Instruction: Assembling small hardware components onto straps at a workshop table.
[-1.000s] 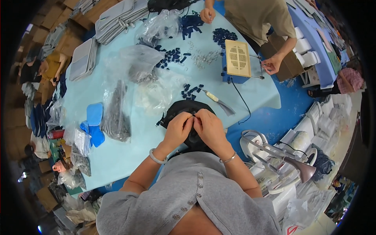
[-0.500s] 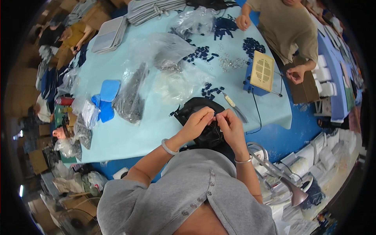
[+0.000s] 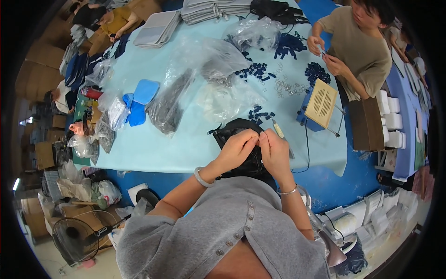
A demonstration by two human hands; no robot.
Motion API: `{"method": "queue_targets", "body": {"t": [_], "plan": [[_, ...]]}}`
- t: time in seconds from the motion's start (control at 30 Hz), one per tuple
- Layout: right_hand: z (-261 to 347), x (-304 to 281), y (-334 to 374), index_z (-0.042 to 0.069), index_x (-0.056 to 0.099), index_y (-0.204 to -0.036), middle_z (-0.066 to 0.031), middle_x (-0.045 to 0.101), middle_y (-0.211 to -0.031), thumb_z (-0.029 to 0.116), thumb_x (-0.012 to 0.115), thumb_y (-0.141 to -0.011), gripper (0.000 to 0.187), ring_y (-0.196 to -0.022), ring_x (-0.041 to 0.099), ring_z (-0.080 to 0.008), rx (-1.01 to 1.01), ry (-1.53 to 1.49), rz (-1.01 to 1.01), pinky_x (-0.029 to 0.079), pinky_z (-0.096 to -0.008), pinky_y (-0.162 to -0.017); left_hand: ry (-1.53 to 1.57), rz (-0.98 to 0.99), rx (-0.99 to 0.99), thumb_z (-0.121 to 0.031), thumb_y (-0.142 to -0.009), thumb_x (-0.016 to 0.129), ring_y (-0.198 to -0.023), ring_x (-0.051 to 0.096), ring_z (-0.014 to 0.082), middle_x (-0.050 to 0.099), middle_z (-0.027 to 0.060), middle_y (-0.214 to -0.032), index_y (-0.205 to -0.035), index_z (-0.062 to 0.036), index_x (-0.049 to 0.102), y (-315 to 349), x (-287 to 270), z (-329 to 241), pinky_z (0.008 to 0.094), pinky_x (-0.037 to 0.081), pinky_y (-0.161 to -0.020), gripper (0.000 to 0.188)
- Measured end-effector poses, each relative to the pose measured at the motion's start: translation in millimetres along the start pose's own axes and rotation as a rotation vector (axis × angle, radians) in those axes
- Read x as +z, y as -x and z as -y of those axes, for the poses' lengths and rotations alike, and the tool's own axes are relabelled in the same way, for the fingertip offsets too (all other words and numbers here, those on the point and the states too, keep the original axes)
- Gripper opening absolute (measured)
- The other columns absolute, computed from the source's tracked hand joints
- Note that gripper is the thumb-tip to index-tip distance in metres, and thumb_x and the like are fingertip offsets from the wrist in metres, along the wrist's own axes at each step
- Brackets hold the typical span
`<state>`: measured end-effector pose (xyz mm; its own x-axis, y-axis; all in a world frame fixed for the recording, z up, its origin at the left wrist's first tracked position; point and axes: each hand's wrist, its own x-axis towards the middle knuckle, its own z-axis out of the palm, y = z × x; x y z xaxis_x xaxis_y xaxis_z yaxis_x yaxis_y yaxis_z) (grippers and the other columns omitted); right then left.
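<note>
My left hand (image 3: 240, 145) and my right hand (image 3: 275, 151) meet over the near table edge, fingertips pinched close together. Whatever is between them is too small to make out. Beneath them, a black fabric piece (image 3: 227, 133) lies between the table edge and my body, partly hidden by the hands. Just beyond it are several small dark-blue pieces (image 3: 260, 115). Close to my right hand rests a cutting tool with a pale yellow handle (image 3: 278, 129), its other end partly hidden.
A blue box with a beige grille (image 3: 320, 104) stands at the right, its black cord (image 3: 307, 144) trailing near the edge. Clear plastic bags (image 3: 169, 109) and blue pouches (image 3: 146, 91) cover the left and middle. Across the table, a co-worker (image 3: 355, 46) handles something small.
My view has shifted, so the table sits differently in the picture. My fingertips have drawn closer together. The co-worker's hands have come together near the table's far right edge.
</note>
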<state>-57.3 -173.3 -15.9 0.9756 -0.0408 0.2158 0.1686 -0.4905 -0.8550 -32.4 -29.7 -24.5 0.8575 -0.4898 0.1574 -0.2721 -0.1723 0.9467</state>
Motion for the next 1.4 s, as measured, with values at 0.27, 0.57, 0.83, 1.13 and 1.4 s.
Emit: {"method": "queue_targets", "body": {"t": [0.27, 0.57, 0.83, 1.13, 1.4], "plan": [[0, 11, -3, 0.01, 0.042, -0.069, 0.0075, 0.032, -0.057, 0.021, 0.046, -0.094, 0.027, -0.05, 0.026, -0.001, 0.473, -1.157, 0.08, 0.02, -0.0198, -0.044, 0.446, -0.029, -0.202, -0.017, -0.096, 0.04, -0.069, 0.038, 0.0073, 0.042, -0.0017, -0.077, -0.09, -0.0033, 0.049, 1, 9, 5, 0.0213, 0.034, -0.062, 0.017], [-11, -1, -17, 0.01, 0.041, -0.068, 0.0056, 0.034, -0.058, 0.021, 0.046, -0.093, 0.028, -0.048, 0.027, -0.0035, 0.507, -1.48, 0.205, 0.021, -0.0208, -0.044, 0.804, -0.024, -0.194, -0.017, -0.096, 0.04, -0.069, 0.034, 0.0066, 0.04, -0.002, -0.079, -0.093, -0.0051, 0.047, -4, 8, 5, 0.0209, 0.032, -0.063, 0.014], [-4, -10, -24, 0.004, 0.053, -0.084, 0.0018, 0.043, -0.064, 0.022, 0.043, -0.094, 0.023, -0.057, 0.037, -0.0053, 0.392, -1.068, 0.048, 0.028, -0.0202, -0.049, 1.061, 0.004, -0.104, -0.024, -0.097, 0.038, -0.067, 0.032, 0.008, 0.038, -0.0016, -0.077, -0.099, -0.0074, 0.045, -20, 8, 1, 0.0216, 0.029, -0.062, 0.018], [15, -16, -29, 0.003, 0.059, -0.088, -0.0041, 0.055, -0.083, 0.005, 0.066, -0.076, 0.014, -0.07, 0.052, -0.0099, -0.019, -0.545, -0.077, 0.042, -0.0204, -0.061, 0.923, -0.046, -0.148, -0.025, -0.097, 0.039, -0.068, 0.034, 0.0081, 0.04, -0.0015, -0.076, -0.099, -0.0076, 0.046, -24, 6, -4, 0.0219, 0.031, -0.063, 0.019], [21, -18, -30, 0.001, 0.058, -0.083, -0.0052, 0.055, -0.078, 0.004, 0.063, -0.079, 0.007, -0.063, 0.052, -0.0109, -0.047, -0.397, -0.186, 0.042, -0.0212, -0.057, 0.265, -0.105, -0.027, -0.016, -0.096, 0.04, -0.069, 0.04, 0.0087, 0.044, 0.0009, -0.078, -0.094, -0.0028, 0.049, -29, 0, -14, 0.0223, 0.036, -0.062, 0.016]]}}
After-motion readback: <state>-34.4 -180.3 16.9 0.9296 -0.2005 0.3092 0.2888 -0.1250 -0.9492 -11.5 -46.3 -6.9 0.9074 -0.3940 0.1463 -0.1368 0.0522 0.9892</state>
